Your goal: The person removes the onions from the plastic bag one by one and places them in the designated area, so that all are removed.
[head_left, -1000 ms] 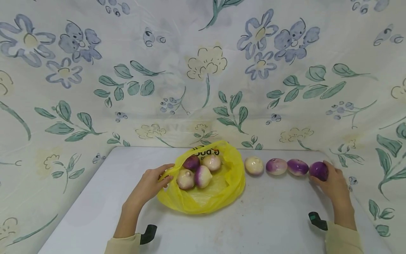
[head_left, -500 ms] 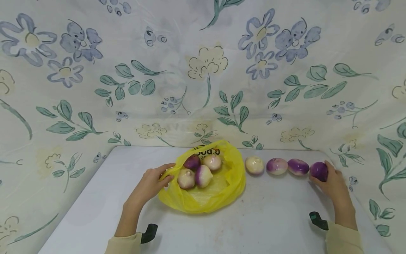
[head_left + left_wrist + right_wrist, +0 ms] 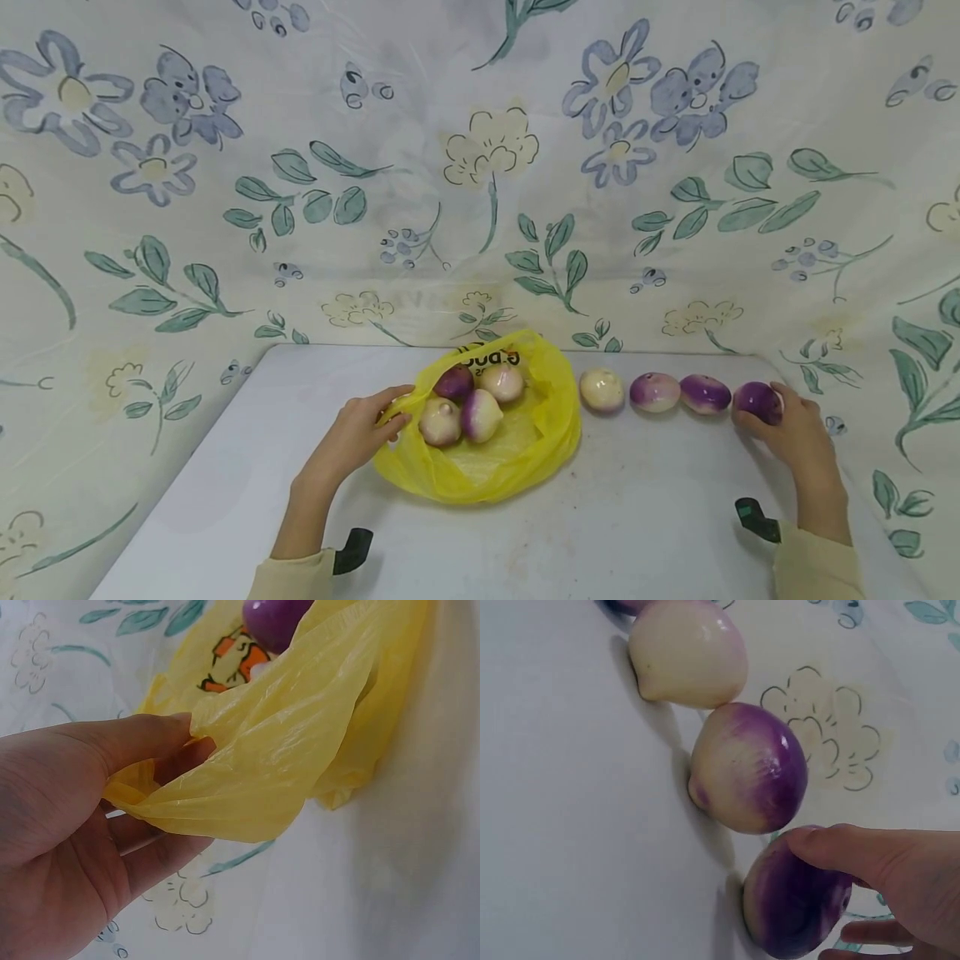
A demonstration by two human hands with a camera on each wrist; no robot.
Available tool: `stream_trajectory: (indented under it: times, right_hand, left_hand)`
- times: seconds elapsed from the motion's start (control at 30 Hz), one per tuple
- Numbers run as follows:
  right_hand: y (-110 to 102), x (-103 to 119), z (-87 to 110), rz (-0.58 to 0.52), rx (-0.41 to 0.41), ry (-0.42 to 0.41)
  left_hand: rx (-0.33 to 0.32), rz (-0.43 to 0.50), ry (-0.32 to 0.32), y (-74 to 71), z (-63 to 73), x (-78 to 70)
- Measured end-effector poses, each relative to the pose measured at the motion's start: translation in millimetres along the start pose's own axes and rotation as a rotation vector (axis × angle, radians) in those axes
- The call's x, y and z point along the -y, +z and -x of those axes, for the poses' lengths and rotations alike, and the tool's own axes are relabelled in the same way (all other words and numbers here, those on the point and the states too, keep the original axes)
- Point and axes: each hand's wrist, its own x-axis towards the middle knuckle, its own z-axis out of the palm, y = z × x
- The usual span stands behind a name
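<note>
My left hand (image 3: 369, 427) pinches the left edge of a yellow plastic bag (image 3: 517, 450), thumb over the film and fingers behind it in the left wrist view. Several purple-and-white onions lie inside the open-mouthed bag, one a white onion with a purple side (image 3: 481, 416). To the right of the bag runs a row of onions. At its right end my right hand (image 3: 801, 433) holds a dark purple onion (image 3: 757, 402); in the right wrist view its thumb (image 3: 814, 844) lies on the onion's upper side, the other fingers at the right side.
The row also holds a pale onion (image 3: 602, 391), a pink-purple onion (image 3: 655, 392) and a purple onion with a white band (image 3: 705, 394). They stand on a white table (image 3: 637, 517), near its back edge. A flowered cloth (image 3: 480, 208) hangs behind.
My right hand has shifted slightly to the right, and the purple onion in it has turned a little, showing more of its surface. My left hand and the bag stay in place.
</note>
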Motion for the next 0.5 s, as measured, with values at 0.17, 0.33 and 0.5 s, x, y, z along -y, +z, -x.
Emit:
stream_trajectory:
  times: [0.17,0.33,0.5]
  right_hand:
    - [-1.5,4.6,1.7,0.020,-0.013,-0.043]
    - [-2.9,10.2,5.1,0.031,-0.022,-0.058]
    - [-4.1,16.5,6.9,0.049,-0.052,-0.084]
  left_hand:
    - [0.000,0.000,-0.001,-0.2,0.1,0.2]
    - [0.000,0.000,-0.003,-0.5,0.5,-0.5]
    - [-0.002,0.000,-0.003,-0.8,0.8,-1.3]
